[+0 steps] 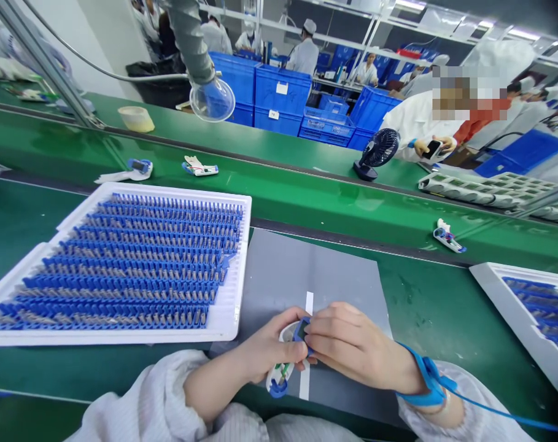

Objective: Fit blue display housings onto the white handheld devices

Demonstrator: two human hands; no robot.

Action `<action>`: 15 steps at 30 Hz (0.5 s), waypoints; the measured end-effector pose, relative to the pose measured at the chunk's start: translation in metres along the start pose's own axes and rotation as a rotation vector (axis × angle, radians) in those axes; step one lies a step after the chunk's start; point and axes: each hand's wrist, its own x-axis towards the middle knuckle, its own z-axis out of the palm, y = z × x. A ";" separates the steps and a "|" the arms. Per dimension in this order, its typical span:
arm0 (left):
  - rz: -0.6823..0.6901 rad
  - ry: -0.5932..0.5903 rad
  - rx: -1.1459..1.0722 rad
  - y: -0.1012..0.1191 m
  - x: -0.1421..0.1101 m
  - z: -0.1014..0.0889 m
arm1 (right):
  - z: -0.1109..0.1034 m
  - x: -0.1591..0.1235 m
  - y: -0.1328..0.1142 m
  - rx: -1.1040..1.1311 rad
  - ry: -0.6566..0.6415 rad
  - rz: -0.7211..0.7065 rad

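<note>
while left hand grips plastic device, right hand pinches blue end

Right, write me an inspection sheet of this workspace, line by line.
surface: green bench belt with a grey mat bearing a white stripe.
job's things: white-and-blue plastic part; white tray of blue-and-grey components; second white tray at right.
clutter: loose white-and-blue parts on the far belt; tape roll.
hands: left hand holds the part; right hand pinches its blue end.
cables: blue wrist-strap cord runs off right.
surroundings: desk fan, blue crates, co-worker in white.
</note>
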 end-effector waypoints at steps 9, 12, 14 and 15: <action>-0.011 -0.016 0.060 -0.002 0.000 -0.003 | 0.000 0.000 0.002 0.042 0.011 0.008; 0.058 -0.033 0.161 0.003 -0.001 -0.002 | -0.002 -0.001 0.006 0.166 0.044 0.033; 0.115 -0.034 0.288 0.006 -0.002 0.000 | -0.004 -0.001 0.007 0.203 0.057 0.074; 0.132 -0.030 0.354 0.008 -0.003 0.000 | -0.005 0.001 0.008 0.181 0.041 0.090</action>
